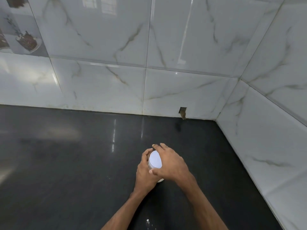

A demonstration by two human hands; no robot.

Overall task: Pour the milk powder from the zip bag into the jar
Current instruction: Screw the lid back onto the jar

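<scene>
A jar with a white lid stands on the black countertop, near the middle of the view. My left hand wraps around the jar's body from the left. My right hand lies over the white lid, fingers curled around its rim. Most of the jar's body is hidden by both hands; only a white bit of its base shows. No zip bag is in view.
White marble-patterned wall tiles close off the counter at the back and on the right, forming a corner. A small dark notch sits at the base of the back wall. A few white specks lie on the counter near my forearms.
</scene>
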